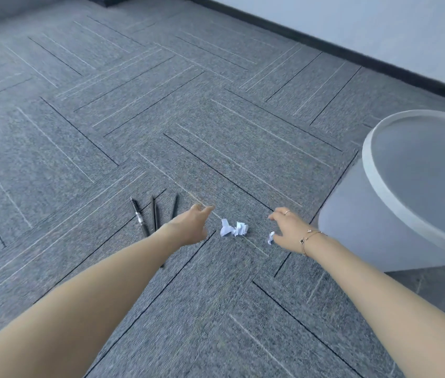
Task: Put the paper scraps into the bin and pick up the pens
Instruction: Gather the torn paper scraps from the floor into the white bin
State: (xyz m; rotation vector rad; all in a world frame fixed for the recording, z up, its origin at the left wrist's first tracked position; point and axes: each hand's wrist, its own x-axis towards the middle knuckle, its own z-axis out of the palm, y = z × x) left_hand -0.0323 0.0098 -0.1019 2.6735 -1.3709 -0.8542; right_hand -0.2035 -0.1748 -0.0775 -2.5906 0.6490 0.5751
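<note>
Two bare arms reach down over a grey carpet-tile floor (106,118). The left hand (190,226) hovers with relaxed, nearly straight fingers (207,209), holding nothing, just right of several slim black pens (140,217). A crumpled white paper scrap (233,228) lies between the hands. The right hand (289,230) has loosely spread, empty fingers (277,214); a smaller white paper scrap (271,238) lies beside its thumb. A pale grey round plastic bin (352,236) stands on the right.

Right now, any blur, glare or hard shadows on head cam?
Head view: soft even light, no glare, hardly any shadow under left hand or right hand; carpet smears near bottom edge; paper scraps and pens look sharp; bin cropped at right.
</note>
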